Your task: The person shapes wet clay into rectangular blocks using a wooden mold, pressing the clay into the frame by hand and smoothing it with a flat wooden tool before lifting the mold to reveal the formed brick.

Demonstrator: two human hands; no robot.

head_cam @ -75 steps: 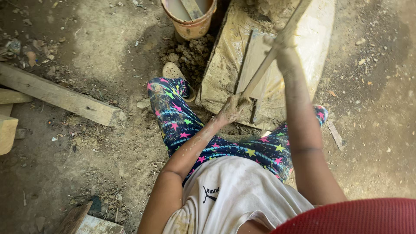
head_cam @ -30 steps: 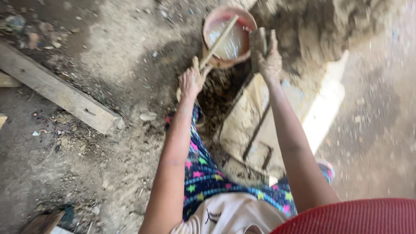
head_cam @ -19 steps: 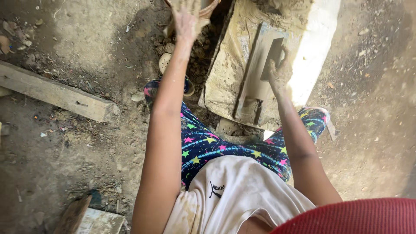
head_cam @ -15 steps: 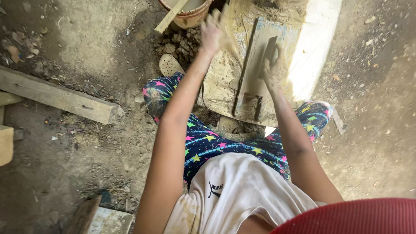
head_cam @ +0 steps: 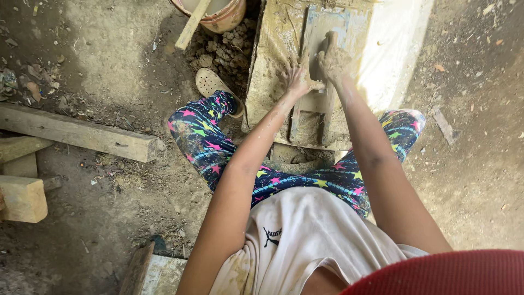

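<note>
A wooden brick mould (head_cam: 314, 109) lies on a mud-smeared board (head_cam: 273, 65) between my knees. My left hand (head_cam: 298, 82) rests with its fingers spread on the wet mud at the mould's left rail, the thumb touching the rail. Caked in mud, my right hand (head_cam: 333, 58) presses down on the clay inside the mould's upper part. Its fingers are curled under, and mud hides whether they grip anything. I squat over the board in star-patterned leggings (head_cam: 202, 136) and a white shirt.
A pinkish bucket (head_cam: 226, 15) with a wooden stick (head_cam: 191, 27) leaning out stands at the top, clods of earth (head_cam: 224, 52) beside it. A long timber (head_cam: 82, 134) and wood blocks (head_cam: 22, 198) lie left. A sandal (head_cam: 210, 84) is by my left knee.
My left hand came back from the bucket and stick at the top and now rests at the mould's left rail. My right hand stayed on the clay in the mould.
</note>
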